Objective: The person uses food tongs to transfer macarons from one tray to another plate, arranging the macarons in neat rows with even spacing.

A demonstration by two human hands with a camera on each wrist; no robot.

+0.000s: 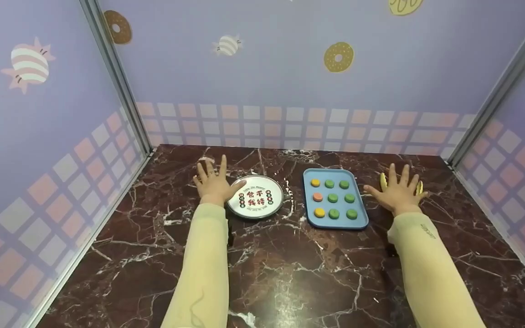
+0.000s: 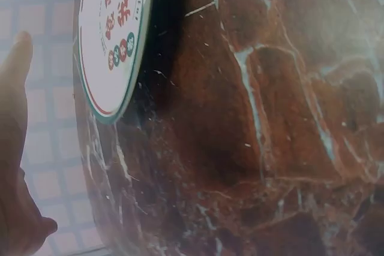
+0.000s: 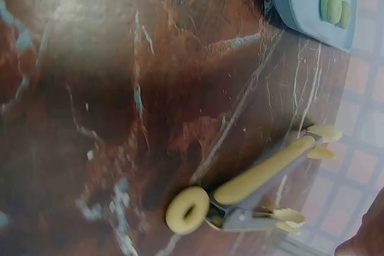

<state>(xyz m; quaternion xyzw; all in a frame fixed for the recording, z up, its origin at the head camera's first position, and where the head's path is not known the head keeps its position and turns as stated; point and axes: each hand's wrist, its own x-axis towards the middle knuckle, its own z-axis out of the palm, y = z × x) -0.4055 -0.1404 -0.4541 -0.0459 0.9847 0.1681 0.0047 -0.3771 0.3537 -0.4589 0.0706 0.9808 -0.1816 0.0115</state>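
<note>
My left hand (image 1: 215, 187) is held out with spread fingers, its thumb overlapping the left edge of a round white plate (image 1: 277, 189) with red characters. The left wrist view shows part of that plate (image 2: 99, 82) and fingers at the left border. On the other side, my right hand (image 1: 398, 195) spreads its fingers above a pair of yellow tongs (image 1: 383, 181), hiding most of them. In the right wrist view the tongs (image 3: 264, 175) lie on the table, jaws parted, a ring at one end. Neither hand holds anything.
Between the hands, a blue tray (image 1: 335, 222) bears rows of small macarons (image 1: 334, 213) in green, yellow-orange and pink. Everything stands on a dark red marbled table (image 1: 271, 273). Purple panels (image 1: 280, 82) enclose it at the back and both sides.
</note>
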